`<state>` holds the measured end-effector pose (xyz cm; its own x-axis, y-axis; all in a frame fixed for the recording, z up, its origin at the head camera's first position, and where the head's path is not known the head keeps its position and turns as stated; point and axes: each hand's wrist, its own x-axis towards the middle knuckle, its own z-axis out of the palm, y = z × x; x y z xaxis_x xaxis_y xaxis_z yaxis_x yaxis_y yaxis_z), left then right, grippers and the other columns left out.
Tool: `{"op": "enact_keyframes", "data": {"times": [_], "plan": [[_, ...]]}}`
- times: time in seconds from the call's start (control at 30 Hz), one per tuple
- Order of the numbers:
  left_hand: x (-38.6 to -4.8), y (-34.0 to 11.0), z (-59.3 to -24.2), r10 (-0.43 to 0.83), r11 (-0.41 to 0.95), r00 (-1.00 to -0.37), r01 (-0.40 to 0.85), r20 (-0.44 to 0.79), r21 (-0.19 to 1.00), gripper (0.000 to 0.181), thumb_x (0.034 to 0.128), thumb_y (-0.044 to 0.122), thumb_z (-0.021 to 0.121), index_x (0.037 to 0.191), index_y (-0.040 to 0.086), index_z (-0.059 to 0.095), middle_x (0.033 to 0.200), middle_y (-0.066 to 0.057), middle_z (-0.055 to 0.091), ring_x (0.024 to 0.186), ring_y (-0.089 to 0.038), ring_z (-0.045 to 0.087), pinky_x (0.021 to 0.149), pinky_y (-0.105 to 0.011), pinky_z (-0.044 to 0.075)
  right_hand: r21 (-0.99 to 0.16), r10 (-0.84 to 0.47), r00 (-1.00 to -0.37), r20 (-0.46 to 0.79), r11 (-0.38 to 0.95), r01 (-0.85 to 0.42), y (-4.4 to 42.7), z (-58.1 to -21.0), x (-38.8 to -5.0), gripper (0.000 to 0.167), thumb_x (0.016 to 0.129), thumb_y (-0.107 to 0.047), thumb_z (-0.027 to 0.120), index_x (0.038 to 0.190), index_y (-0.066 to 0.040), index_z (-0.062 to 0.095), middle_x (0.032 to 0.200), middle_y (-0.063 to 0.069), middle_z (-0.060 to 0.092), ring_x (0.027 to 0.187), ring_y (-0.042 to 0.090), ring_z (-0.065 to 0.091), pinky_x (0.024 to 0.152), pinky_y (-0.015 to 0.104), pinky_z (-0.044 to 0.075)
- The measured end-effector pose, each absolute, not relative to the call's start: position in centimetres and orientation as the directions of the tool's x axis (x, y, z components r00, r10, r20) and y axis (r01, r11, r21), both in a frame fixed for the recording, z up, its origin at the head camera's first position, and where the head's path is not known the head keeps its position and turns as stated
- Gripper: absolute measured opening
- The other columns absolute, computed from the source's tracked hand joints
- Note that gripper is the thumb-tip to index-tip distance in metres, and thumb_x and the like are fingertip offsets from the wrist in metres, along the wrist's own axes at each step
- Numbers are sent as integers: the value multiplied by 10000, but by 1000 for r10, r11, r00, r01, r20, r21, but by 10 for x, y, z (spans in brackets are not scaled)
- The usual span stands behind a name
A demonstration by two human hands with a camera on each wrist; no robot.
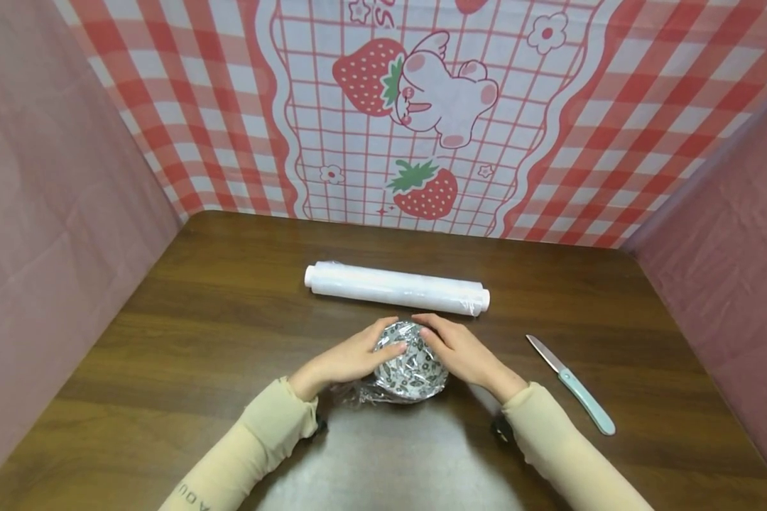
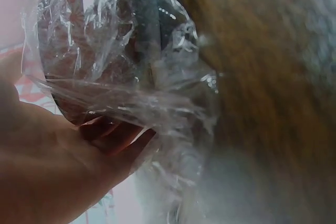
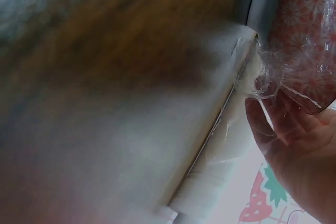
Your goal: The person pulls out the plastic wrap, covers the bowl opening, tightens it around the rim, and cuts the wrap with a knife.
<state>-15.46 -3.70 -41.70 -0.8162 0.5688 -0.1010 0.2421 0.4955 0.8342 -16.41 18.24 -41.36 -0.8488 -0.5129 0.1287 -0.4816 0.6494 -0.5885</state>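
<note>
- Head view, far left: tabletop (image 1: pixel 166 341) is carrying everything, bare brown wood showing on this side.
- Left hand (image 1: pixel 351 355) is gripping the bowl's left side, fingers curling round the far edge, thumb lying over the top; probably holding the wrap snug.
- Cling film (image 1: pixel 361 392) is covering the bowl, its loose end bunching at the near-left edge below the left hand; likely surplus left hanging.
- Film roll (image 1: pixel 396 287) is lying crosswise just beyond the fingertips, probably set back to leave working room yet stay in reach.
- Bowl (image 1: pixel 412 365), round and flower-patterned, is sitting between the hands, touching both; fingertips are nearly meeting at its far side, near edge staying uncovered by fingers.
- Right hand (image 1: pixel 463 351) is gripping the opposite side, fingers curving round, thumb on the wrapped top; seemingly balancing the left hand's hold.
- Knife (image 1: pixel 570 383) is resting well apart on the far right, blade pointing away, handle toward the person; presumably parked out of the way.
</note>
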Motion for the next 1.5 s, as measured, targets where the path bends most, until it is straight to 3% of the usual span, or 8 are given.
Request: {"op": "enact_keyframes", "data": {"times": [0.13, 0.33, 0.53, 0.7, 0.87, 1.07, 1.33, 1.5], "plan": [[-156, -35, -417, 569, 473, -820, 262, -64, 841, 622, 933, 434, 420, 1386, 35, 271, 1381, -177, 369, 1272, -281, 370, 1060, -414, 296, -622, -524, -845, 112, 626, -470, 185, -414, -164, 375, 974, -300, 388, 1277, -109, 497, 1247, 42, 558, 1164, 192, 504, 981, 408, 397], [-161, -30, -412, 543, 499, -839, 288, -36, 817, 608, 944, 435, 386, 1400, 48, 281, 1431, -146, 313, 1305, -286, 324, 1072, -429, 271, -674, -535, -843, 55, 603, -426, 191, -416, -164, 399, 967, -317, 402, 1320, -134, 439, 1310, 45, 506, 1205, 193, 463, 1007, 418, 368], [-166, -25, -408, 532, 424, -847, 282, 16, 861, 575, 952, 402, 392, 1395, 48, 295, 1421, -109, 358, 1298, -256, 348, 1067, -407, 287, -681, -537, -843, 31, 606, -411, 198, -414, -157, 452, 948, -301, 455, 1349, -101, 389, 1370, 64, 440, 1260, 219, 402, 1031, 439, 334], [-168, -22, -409, 583, 391, -812, 255, -23, 884, 585, 953, 452, 351, 1397, 74, 301, 1407, -79, 390, 1260, -254, 405, 1037, -417, 331, -682, -520, -854, 19, 618, -392, 201, -409, -145, 625, 894, -357, 548, 1389, -71, 297, 1395, 119, 393, 1252, 286, 408, 1023, 465, 336], [-167, -20, -409, 578, 399, -814, 226, -53, 889, 563, 956, 456, 333, 1387, 95, 332, 1402, -81, 392, 1272, -262, 382, 1049, -439, 302, -713, -503, -863, 39, 591, -377, 200, -402, -129, 854, 801, -389, 666, 1411, -34, 185, 1390, 190, 354, 1230, 359, 419, 1006, 479, 353], [-162, -19, -399, 568, 388, -821, 214, -50, 896, 515, 974, 375, 333, 1373, 48, 345, 1392, -136, 390, 1265, -295, 383, 1053, -455, 292, -684, -511, -858, 61, 604, -409, 194, -402, -117, 1087, 659, -380, 791, 1412, 24, 119, 1386, 244, 319, 1257, 327, 377, 1024, 467, 331], [-167, -19, -413, 564, 366, -824, 181, -63, 913, 533, 969, 406, 325, 1370, 56, 347, 1385, -114, 403, 1267, -278, 383, 1054, -454, 290, -680, -482, -874, 58, 622, -388, 187, -410, -112, 1208, 561, -271, 859, 1417, 22, 59, 1415, 271, 269, 1291, 341, 325, 1054, 470, 278], [-166, -19, -415, 554, 351, -829, 153, -74, 924, 509, 972, 394, 325, 1357, 64, 364, 1364, -111, 426, 1256, -275, 395, 1047, -452, 299, -681, -441, -896, 47, 642, -352, 182, -413, -109, 1226, 562, -251, 860, 1429, -11, 28, 1421, 274, 263, 1297, 335, 320, 1062, 456, 269]]}}
